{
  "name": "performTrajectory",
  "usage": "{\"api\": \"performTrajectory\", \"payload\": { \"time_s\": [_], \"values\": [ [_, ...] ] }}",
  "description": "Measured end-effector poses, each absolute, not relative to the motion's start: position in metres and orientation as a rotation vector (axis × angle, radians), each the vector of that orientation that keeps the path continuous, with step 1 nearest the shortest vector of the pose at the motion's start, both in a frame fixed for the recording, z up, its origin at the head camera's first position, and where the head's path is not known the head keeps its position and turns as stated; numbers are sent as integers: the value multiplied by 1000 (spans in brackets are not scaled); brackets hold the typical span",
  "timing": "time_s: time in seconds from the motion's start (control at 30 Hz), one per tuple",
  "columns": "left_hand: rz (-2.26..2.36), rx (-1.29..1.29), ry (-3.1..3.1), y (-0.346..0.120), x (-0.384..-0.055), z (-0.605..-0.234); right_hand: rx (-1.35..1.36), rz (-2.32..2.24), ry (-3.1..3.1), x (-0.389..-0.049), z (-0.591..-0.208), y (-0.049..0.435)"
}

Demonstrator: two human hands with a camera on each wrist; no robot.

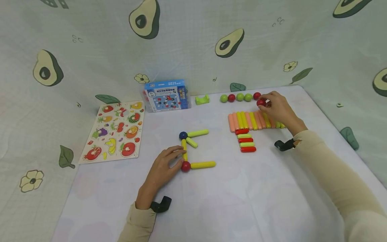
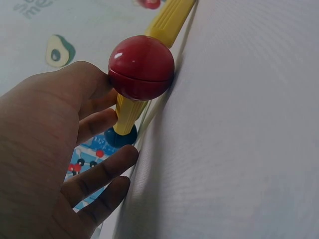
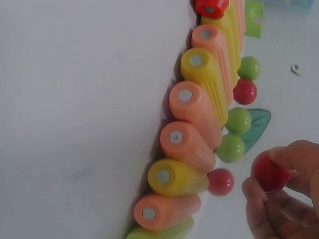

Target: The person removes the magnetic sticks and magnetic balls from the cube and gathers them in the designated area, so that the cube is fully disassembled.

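Note:
My right hand [image 1: 279, 107] pinches a red ball [image 3: 270, 172] between thumb and fingers at the right end of the ball row. My left hand [image 1: 164, 168] rests beside a joined figure of magnetic sticks and balls. Its thumb touches the red corner ball [image 2: 141, 68], and fingertips touch the upright yellow stick [image 1: 184, 151]. A blue ball [image 1: 183, 135] tops that stick, with a long green stick [image 1: 198, 133] and a short green stick [image 1: 191, 142] attached. Another yellow stick [image 1: 203, 164] runs right from the red corner ball.
Below the row of green and red balls [image 1: 240, 97] lie pink and yellow sticks [image 1: 239, 121], then short red and green ones [image 1: 247, 145]. A blue box [image 1: 166, 97], a green curved piece [image 1: 202, 99] and a fruit puzzle board [image 1: 115, 131] stand or lie farther left.

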State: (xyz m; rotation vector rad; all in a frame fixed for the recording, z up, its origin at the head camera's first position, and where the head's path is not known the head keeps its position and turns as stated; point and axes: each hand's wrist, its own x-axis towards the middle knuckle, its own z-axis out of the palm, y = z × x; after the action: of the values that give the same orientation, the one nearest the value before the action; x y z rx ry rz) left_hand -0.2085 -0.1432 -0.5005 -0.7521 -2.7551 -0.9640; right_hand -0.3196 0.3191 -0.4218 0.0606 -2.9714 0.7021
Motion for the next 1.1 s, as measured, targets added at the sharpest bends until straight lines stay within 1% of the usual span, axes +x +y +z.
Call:
{"api": "performTrajectory", "payload": {
  "time_s": [0.23,0.5,0.8,1.1],
  "values": [
    [-959,-752,-2747,-145,-208,-502,-25,723,-2986,-336,-419,336],
    [-947,-767,-2744,-146,-209,-501,-43,690,-2997,-359,-415,356],
    [-971,-762,-2727,-147,-209,-503,-98,677,-3052,-387,-419,362],
    [-976,-799,-2697,-145,-211,-504,-151,688,-3169,-400,-427,367]
  ]
}}
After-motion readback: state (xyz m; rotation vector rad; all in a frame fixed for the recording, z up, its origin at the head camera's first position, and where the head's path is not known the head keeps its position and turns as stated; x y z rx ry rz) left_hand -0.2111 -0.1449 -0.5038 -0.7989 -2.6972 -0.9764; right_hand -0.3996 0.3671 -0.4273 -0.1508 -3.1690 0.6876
